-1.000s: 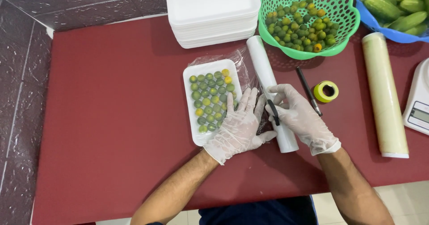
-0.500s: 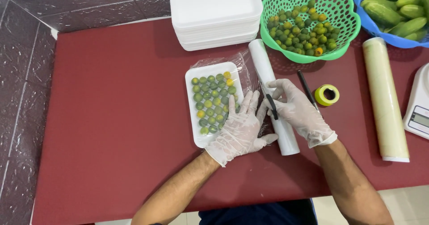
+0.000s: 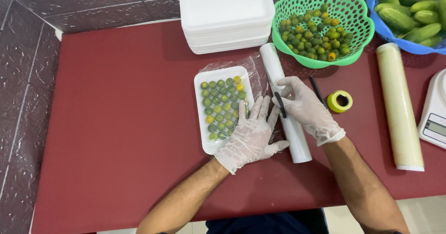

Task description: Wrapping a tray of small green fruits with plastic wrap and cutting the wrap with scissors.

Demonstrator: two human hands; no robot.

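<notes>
A white foam tray (image 3: 203, 136) filled with small green and yellow fruits (image 3: 221, 107) lies on the red table, with clear film (image 3: 258, 74) stretched from it to a white roll of cling film (image 3: 288, 122). My left hand (image 3: 251, 136), in a clear glove, presses flat with fingers spread on the film at the tray's right edge. My right hand (image 3: 306, 111), also gloved, holds a small black cutter (image 3: 280, 105) against the film at the roll.
A stack of white foam trays (image 3: 225, 16) stands at the back. A green basket (image 3: 357, 34) holds more small fruits, a blue basket (image 3: 395, 41) holds cucumbers. A second film roll (image 3: 399, 106), yellow tape (image 3: 340, 101), a black pen (image 3: 317, 91) and a white scale (image 3: 434, 111) lie to the right.
Both hands stay at the tray and roll; the cutter hand has shifted slightly along the film. The view has moved a little.
</notes>
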